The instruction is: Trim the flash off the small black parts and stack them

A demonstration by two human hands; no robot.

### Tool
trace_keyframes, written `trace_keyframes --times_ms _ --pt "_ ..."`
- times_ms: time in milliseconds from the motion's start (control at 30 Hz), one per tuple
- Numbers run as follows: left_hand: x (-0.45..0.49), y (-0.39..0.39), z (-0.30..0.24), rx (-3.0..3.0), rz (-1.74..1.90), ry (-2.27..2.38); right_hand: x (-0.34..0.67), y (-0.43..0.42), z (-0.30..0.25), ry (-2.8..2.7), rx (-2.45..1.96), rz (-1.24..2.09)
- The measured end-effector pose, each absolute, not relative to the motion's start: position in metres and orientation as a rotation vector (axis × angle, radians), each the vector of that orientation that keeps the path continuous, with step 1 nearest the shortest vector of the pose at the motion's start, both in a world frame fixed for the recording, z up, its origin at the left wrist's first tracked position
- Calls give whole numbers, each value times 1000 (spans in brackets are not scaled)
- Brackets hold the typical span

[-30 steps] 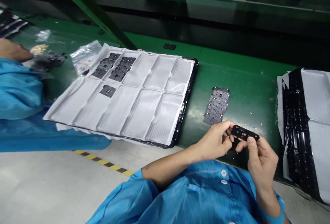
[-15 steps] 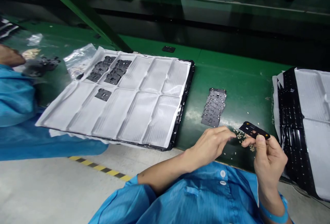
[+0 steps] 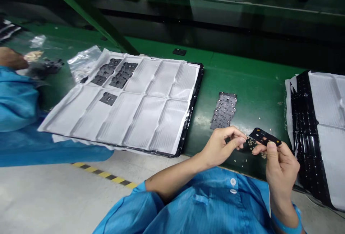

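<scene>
Head view: the right hand (image 3: 282, 165) grips a thin, black, oblong plate with yellow marks (image 3: 268, 138) by its near end, thumb on top, above the green workbench (image 3: 253, 90). The left hand (image 3: 225, 147) has thumb and forefinger pinched together near the plate's far end; whether a small piece sits between them, I cannot tell. Tiny beige pieces (image 3: 251, 142) lie scattered below, and overlapping flat grey plates (image 3: 223, 110) form a row beyond the left hand.
</scene>
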State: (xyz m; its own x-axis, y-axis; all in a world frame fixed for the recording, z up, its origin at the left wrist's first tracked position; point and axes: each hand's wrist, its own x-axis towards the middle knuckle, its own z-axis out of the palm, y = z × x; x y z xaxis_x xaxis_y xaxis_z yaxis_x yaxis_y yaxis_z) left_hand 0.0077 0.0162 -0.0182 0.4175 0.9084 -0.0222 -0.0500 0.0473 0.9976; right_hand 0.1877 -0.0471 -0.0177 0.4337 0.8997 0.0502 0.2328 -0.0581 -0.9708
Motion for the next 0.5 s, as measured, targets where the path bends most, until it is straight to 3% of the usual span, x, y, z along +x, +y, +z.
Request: trace_keyframes --times_ms 500 --pt "16 24 -12 1267 980 911 172 -52 -19 -1260 -1520 808"
